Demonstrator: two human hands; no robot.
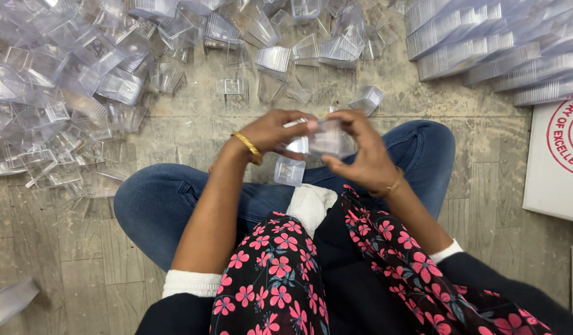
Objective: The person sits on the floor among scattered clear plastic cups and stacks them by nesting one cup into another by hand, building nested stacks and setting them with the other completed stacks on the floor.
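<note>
Seated cross-legged, the person is pinching a small clear plastic box (326, 138) between the left hand (271, 131) and right hand (361, 152), seemingly fitting its parts together; next calls for pressing them flush. Loose clear pieces (81, 80) are lying beyond the hands.

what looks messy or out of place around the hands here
Nothing damaged. Both hands, left hand and right hand, hold a clear plastic box; loose clear boxes lie scattered across the floor, unlike the neat stacks.

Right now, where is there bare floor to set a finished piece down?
Bare floor lies between the right knee and the white carton, and lower left beside the left knee. The loose clear boxes crowd the upper left; stacked rows fill the upper right.
</note>
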